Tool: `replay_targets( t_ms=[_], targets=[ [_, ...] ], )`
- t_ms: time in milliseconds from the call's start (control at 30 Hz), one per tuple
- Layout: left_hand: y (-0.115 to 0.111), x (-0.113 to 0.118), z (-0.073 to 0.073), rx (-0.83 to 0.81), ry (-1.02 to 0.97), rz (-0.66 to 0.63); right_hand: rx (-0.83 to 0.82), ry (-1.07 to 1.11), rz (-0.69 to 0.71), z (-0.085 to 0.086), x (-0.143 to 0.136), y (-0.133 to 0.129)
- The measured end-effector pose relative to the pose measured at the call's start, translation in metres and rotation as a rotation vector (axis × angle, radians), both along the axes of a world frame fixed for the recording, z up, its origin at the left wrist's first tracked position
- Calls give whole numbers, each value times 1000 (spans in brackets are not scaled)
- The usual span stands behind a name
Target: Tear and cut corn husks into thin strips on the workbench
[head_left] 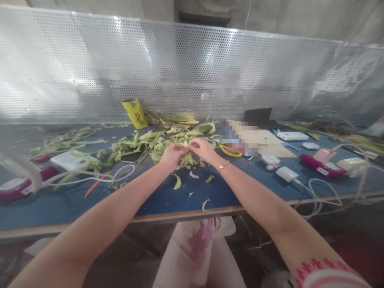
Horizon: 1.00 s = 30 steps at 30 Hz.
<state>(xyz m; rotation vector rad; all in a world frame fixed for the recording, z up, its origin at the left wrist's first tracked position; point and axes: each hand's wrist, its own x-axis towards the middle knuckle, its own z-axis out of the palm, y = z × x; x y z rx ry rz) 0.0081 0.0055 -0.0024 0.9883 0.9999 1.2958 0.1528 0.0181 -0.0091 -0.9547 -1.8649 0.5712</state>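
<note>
Near the middle of the blue table, my left hand [175, 153] and my right hand [201, 149] meet at the fingertips, both with fingers pinched together. Whatever lies between the fingertips is too small and blurred to name. A bracelet circles my right wrist. Just behind and under the hands spreads a heap of pale green, leafy plant strips [133, 145]. Loose curled pieces, one of them a pale green strip [177, 182], lie on the table in front of my hands.
A yellow tube [135, 114] leans at the back before a perforated metal screen [120, 68]. Rightward are a yellow tape ring [230, 151], cardboard [277, 150], a white charger [287, 174] with cables and a magenta power strip [322, 167]. Another magenta strip [27, 184] and white cables lie left.
</note>
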Motion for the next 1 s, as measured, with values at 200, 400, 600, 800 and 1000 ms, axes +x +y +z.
replay_targets(
  t_ms=[200,400,600,800,1000],
  targets=[
    [8,-2,-10,124,49,-12,-128,127,9,2,-2,-3],
    [9,-2,-10,125,45,-18,-160,160,13,1,-2,-1],
    [5,-1,-6,51,-5,-10,-150,124,52,3,0,0],
    [6,1,-8,70,20,-18,-66,28,54,2,1,2],
    [2,2,-5,95,-15,-74,-48,16,12,1,1,3]
  ],
)
